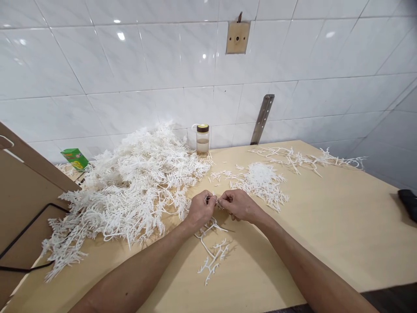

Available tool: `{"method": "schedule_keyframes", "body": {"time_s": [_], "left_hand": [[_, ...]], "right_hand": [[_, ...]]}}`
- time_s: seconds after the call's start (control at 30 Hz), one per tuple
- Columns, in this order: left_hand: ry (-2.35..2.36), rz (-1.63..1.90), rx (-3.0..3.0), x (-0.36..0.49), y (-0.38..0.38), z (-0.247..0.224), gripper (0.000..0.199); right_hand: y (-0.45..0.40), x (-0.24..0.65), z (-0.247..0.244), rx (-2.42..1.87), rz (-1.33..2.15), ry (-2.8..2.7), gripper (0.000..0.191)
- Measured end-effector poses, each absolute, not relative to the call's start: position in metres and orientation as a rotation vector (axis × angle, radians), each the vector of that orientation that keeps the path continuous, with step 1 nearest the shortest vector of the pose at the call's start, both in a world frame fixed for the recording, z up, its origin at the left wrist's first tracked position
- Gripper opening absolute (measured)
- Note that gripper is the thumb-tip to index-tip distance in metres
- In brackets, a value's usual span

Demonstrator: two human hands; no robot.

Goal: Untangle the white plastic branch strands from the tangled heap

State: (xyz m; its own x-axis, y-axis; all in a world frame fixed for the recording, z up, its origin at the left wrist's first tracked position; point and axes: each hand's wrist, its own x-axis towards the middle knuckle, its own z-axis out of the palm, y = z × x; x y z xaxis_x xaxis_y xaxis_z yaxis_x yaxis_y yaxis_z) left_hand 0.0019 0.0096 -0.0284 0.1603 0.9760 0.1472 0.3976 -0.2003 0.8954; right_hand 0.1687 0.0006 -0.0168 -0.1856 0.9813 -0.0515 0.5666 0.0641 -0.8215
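A white, branched, twig-like piece (211, 256) hangs below my hands over the table, its forked tips spread toward me. My left hand (202, 208) pinches its upper part between thumb and forefinger. Close beside it, my right hand (239, 204) is closed in a pinch at small white tips of the same piece, between the two hands. The exact grip is partly hidden by the fingers. Just beyond my right hand lies a pile of small loose white bits (263, 180). To the left of my left hand rises a large tangled heap of white branched pieces (140, 178).
Bare branched stems (293, 158) lie at the back right of the wooden table (339, 226). A lidded bottle (202, 141) stands by the tiled wall. A green box (75, 159) and a brown board (29, 191) are at left. A black object (408, 204) sits at the right edge.
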Motion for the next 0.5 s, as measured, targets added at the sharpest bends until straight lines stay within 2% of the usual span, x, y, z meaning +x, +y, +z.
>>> {"method": "schedule_keyframes", "body": {"time_s": [0.27,0.5], "left_hand": [[1.329,1.141,1.77,0.005,0.003,-0.033,0.019],[1.247,1.243,1.802,0.004,0.001,-0.034,0.019]], "right_hand": [[0.0,0.156,-0.012,-1.596,1.09,-1.657,0.015],[0.003,0.156,-0.016,-1.737,0.205,-1.967,0.014]]}}
